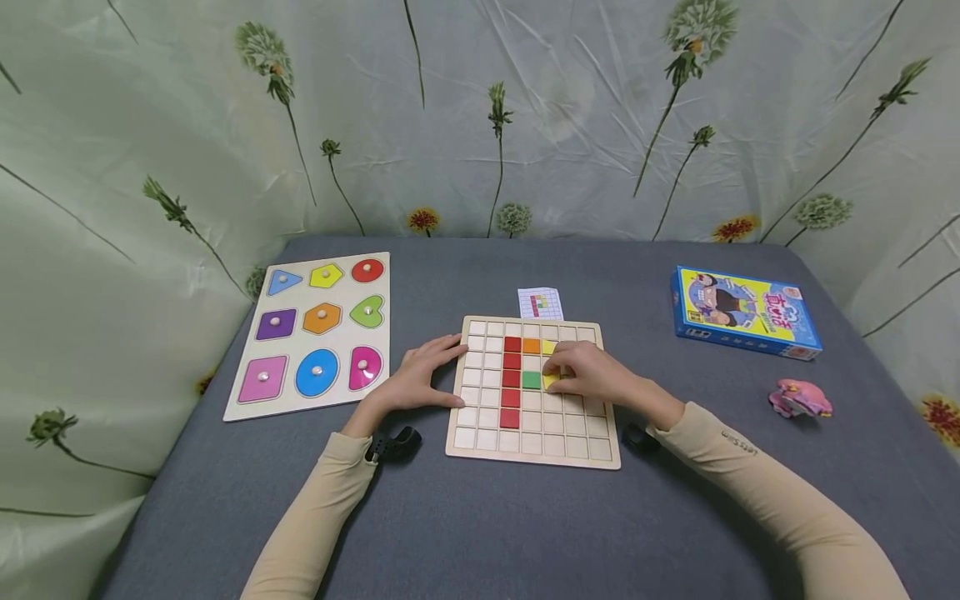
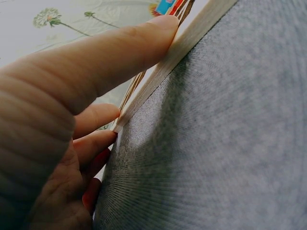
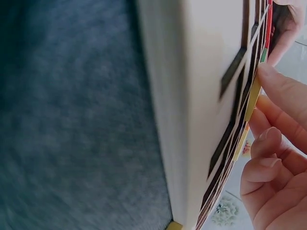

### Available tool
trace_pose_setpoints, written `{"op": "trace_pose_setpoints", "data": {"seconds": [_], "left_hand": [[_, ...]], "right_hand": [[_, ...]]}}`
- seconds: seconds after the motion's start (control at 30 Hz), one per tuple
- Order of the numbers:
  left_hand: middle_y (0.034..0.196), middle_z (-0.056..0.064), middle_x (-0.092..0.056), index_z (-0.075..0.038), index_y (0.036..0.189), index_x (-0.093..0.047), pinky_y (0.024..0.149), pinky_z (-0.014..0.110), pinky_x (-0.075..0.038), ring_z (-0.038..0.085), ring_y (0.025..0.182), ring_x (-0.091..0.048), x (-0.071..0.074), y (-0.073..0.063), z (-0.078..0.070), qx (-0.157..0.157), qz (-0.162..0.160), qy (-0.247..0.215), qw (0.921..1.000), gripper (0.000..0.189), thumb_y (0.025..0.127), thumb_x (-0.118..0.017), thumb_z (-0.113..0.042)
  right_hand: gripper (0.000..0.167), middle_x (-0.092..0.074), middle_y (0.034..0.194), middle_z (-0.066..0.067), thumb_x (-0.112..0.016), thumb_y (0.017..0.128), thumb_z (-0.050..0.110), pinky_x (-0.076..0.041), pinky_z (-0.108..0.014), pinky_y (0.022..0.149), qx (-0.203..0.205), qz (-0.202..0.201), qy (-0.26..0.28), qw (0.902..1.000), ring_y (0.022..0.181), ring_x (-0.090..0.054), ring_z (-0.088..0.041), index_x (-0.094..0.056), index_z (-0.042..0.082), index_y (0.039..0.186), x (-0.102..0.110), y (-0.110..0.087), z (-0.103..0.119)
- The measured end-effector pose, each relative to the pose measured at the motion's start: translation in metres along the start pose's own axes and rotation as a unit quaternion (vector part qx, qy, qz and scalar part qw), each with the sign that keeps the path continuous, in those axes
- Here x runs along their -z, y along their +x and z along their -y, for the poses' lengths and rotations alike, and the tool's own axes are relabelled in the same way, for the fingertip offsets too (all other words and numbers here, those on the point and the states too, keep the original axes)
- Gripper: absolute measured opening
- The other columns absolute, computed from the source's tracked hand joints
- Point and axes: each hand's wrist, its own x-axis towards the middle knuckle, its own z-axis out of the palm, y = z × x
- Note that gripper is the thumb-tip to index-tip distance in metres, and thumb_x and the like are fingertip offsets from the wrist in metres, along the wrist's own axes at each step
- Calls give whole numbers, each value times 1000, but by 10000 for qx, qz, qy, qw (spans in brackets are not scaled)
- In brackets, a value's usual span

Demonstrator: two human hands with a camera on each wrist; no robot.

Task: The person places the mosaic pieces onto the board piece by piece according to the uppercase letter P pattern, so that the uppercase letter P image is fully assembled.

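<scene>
A wooden grid board point(image 1: 532, 460) lies in the middle of the table. On it several red tiles point(image 1: 511, 377) form a column, with an orange tile point(image 1: 531, 346) and a green tile point(image 1: 531, 380) to their right. My right hand point(image 1: 592, 372) pinches a yellow tile point(image 3: 253, 98) between thumb and fingers, at the cell right of the green one. A second yellow tile point(image 1: 549, 347), partly hidden by that hand, sits beside the orange one. Along the board's left edge, my left hand point(image 1: 418, 375) rests with thumb and fingers spread, fingertips touching the rim.
Behind the board lies a small printed pattern card point(image 1: 540, 303). To the left is a shape puzzle board point(image 1: 300, 329) with knobbed pieces. A blue and yellow box point(image 1: 742, 310) and a small pink toy point(image 1: 801, 398) are on the right. A flowered curtain hangs behind the table.
</scene>
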Motion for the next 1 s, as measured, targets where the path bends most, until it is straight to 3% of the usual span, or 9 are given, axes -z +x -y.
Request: {"op": "trace_pose_setpoints", "data": {"seconds": [0.43, 1.0], "left_hand": [[153, 12, -31, -11, 143, -39, 105, 57, -20, 31, 143, -24, 0, 0, 0, 23, -4, -25, 10000, 85, 71, -78, -36], [153, 12, -31, -11, 143, -39, 105, 57, -20, 32, 143, -24, 1, 0, -2, 47, 32, -57, 10000, 86, 71, -78, -36]], "right_hand": [[21, -63, 81, -2, -76, 77, 22, -38, -19, 61, -58, -58, 88, 9999, 66, -46, -7, -72, 9, 92, 1, 3, 1], [15, -65, 86, 1, -68, 84, 17, -37, -18, 58, -408, -207, 188, 9988, 62, -43, -3, -72, 10, 97, 12, -10, -5]]}}
